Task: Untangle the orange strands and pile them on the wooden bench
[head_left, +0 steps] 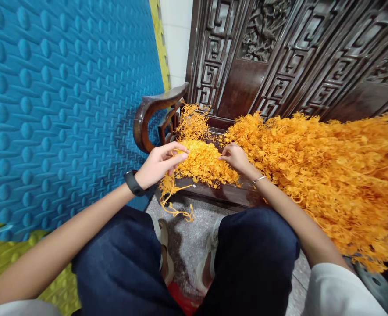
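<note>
My left hand, with a black band on its wrist, is closed in a pinch on a yellow-orange plastic strand. The branching strand dangles below the fingers past the seat's front edge. Between my hands lies a heap of small orange plastic pieces on the dark wooden seat. At the heap's right side is my right hand, wearing a thin bangle. Its thumb and forefinger are pressed together; whatever they hold is too small to make out.
A large mound of orange plastic sprigs fills the seat on the right. Bare branching stems lie at the back left, beside the curved armrest. Behind rises the carved wooden backrest. Blue foam matting stands at the left.
</note>
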`<move>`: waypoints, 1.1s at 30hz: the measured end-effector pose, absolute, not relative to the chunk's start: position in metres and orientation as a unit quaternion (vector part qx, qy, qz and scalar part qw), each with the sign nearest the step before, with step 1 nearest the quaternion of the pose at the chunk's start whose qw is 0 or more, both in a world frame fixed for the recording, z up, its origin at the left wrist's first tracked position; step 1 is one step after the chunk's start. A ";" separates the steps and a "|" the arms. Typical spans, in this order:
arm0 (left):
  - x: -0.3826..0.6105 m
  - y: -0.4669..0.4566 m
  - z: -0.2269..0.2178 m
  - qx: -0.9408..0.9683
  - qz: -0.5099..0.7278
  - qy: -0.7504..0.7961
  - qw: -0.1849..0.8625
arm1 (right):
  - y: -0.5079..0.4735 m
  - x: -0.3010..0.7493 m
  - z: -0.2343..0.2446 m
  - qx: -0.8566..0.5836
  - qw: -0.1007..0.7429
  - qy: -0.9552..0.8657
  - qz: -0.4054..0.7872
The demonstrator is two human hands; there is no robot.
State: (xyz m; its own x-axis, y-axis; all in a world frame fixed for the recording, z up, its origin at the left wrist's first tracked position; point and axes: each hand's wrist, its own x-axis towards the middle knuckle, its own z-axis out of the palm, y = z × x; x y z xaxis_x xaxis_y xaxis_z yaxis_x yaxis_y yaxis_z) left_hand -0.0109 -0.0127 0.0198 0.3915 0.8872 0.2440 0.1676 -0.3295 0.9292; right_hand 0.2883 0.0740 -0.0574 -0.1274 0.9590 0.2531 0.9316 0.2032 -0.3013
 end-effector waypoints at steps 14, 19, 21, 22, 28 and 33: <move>-0.001 -0.014 0.015 0.818 0.360 0.351 0.281 | 0.010 0.198 0.014 -0.379 0.390 -0.705 0.456; 0.004 -0.011 0.012 0.830 0.357 0.363 0.226 | 0.010 0.191 0.007 -0.416 0.466 -0.600 0.500; 0.007 -0.010 0.010 0.827 0.359 0.376 0.215 | 0.014 0.188 0.005 -0.444 0.476 -0.577 0.494; 0.009 -0.010 0.010 0.824 0.360 0.382 0.212 | 0.017 0.187 0.004 -0.460 0.490 -0.572 0.471; 0.009 -0.018 0.016 0.825 0.362 0.370 0.227 | 0.039 0.217 0.008 -0.536 0.591 -0.479 0.365; 0.002 -0.013 0.015 0.812 0.374 0.390 0.221 | 0.029 0.214 0.008 -0.498 0.429 -0.525 0.540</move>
State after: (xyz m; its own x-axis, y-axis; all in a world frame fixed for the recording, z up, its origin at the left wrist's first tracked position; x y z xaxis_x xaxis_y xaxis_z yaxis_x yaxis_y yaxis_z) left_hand 0.0025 -0.0131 0.0154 0.4167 0.7986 0.4342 0.4679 -0.5980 0.6508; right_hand 0.2140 0.0287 0.0080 -0.1352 0.9870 -0.0873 0.0592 -0.0799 -0.9950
